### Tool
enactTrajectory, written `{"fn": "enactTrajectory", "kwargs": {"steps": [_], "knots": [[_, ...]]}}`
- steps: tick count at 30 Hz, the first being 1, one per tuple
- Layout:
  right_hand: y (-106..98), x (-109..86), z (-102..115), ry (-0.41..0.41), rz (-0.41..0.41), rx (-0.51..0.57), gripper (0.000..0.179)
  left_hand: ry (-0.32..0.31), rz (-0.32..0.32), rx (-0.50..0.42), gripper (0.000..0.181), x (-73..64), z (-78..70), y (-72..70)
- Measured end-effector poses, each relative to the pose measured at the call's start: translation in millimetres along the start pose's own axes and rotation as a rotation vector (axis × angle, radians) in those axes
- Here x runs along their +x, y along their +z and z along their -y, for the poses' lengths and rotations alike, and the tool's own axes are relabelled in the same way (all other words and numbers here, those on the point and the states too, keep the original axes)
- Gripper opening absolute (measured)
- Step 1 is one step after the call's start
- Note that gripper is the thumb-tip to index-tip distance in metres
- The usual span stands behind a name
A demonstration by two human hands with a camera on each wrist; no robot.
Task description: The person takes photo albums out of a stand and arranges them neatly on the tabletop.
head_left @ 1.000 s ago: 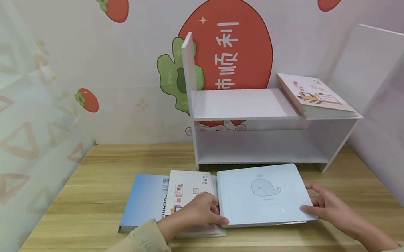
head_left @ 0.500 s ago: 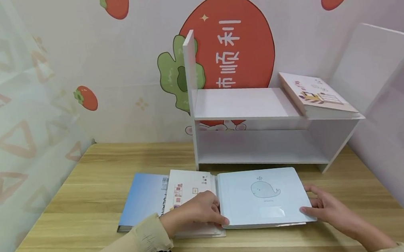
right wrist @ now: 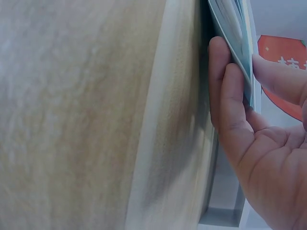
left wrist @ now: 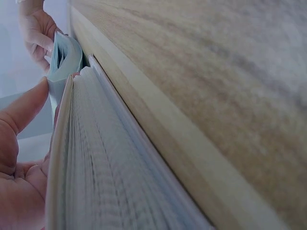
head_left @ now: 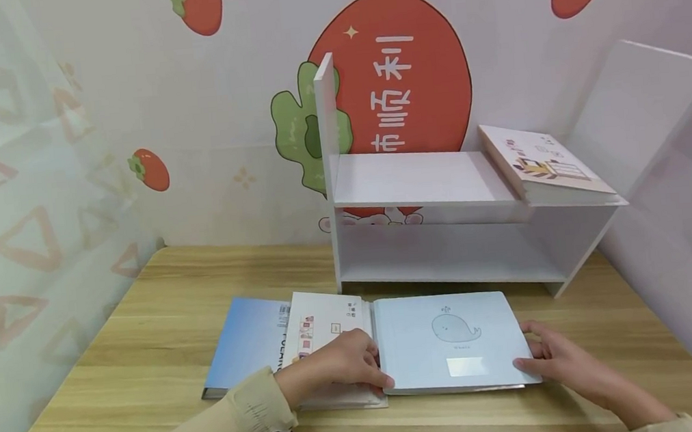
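Note:
A pale blue photo album (head_left: 418,336) with a whale drawn on its cover lies near the table's front, just before the white shelf. My right hand (head_left: 562,362) pinches its right edge, thumb on the cover and fingers underneath, as the right wrist view shows. At its lower left corner my left hand (head_left: 353,363) holds on, thumb on the corner and other fingers curled by the spine. That hand lies over a thick white book (head_left: 324,314), whose page block (left wrist: 115,158) fills the left wrist view. Under the white book's left side is a blue book (head_left: 249,344).
Behind the album stands a white two-level shelf (head_left: 423,178) with a tall left panel and a leaning right panel (head_left: 640,115). A thick pink-white book (head_left: 542,161) lies on its top board at the right. Patterned sheets wall the wooden table (head_left: 119,373) in.
The album has tipped slightly down, its far edge coming nearer to me, and a bright reflection has appeared on its cover. Both hands keep their hold almost in place.

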State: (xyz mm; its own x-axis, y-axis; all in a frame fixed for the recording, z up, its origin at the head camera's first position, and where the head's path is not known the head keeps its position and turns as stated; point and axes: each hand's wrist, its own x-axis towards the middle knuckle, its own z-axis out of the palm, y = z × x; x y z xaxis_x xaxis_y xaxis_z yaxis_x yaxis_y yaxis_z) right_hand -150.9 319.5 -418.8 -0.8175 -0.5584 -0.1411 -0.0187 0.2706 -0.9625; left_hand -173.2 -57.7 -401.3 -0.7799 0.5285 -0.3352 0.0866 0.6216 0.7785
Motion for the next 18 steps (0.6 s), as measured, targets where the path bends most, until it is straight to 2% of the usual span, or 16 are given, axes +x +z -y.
{"fn": "enactTrajectory", "kwargs": {"steps": [9, 13, 16, 18], "knots": [[3.6, -0.2, 3.9, 0.045, -0.053, -0.101, 0.06, 0.001, 0.009, -0.007, 0.02, 0.9, -2.0, 0.1], [6.8, -0.8, 9.0, 0.075, -0.126, -0.243, 0.063, -0.004, 0.013, -0.023, 0.019, 1.3, -3.2, 0.2], [8.8, -0.2, 10.5, 0.092, -0.176, -0.354, 0.059, -0.008, 0.012, -0.019, 0.019, 0.4, -3.5, 0.2], [9.2, 0.5, 10.0, 0.104, -0.193, -0.391, 0.056, -0.011, 0.009, -0.017, 0.02, -0.6, -3.5, 0.3]]}}
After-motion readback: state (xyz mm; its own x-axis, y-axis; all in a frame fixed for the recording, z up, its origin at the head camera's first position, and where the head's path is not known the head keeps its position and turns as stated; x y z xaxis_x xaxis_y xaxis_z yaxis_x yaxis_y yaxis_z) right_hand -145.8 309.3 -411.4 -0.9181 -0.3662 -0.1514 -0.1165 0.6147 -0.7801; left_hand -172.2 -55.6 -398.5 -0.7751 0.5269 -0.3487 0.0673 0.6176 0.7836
